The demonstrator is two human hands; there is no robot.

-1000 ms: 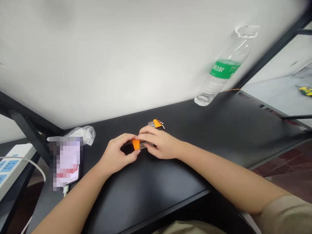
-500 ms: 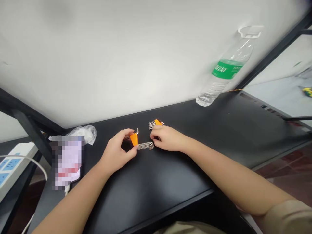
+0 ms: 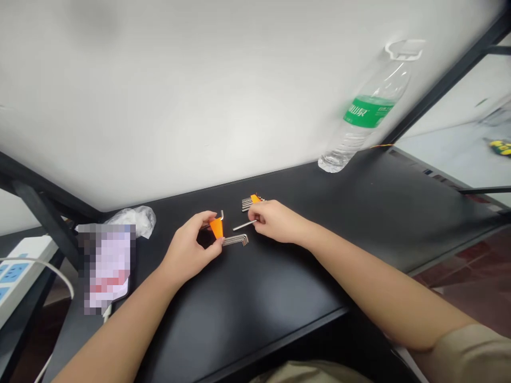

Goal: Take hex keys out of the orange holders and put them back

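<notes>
My left hand is closed around an orange holder with several silver hex keys sticking out to the right, low over the black table. My right hand pinches one thin loose hex key, its tip pointing left toward the holder. Just behind my right hand lies a second orange hex key set on the table.
A clear water bottle with a green label stands at the back right against the white wall. A crumpled plastic bag and a phone lie at the left, with a white power strip beyond the table edge.
My right hand has let go of the held set, drawn back to the right, and now pinches a single hex key. The left hand has tilted the orange holder upright.
</notes>
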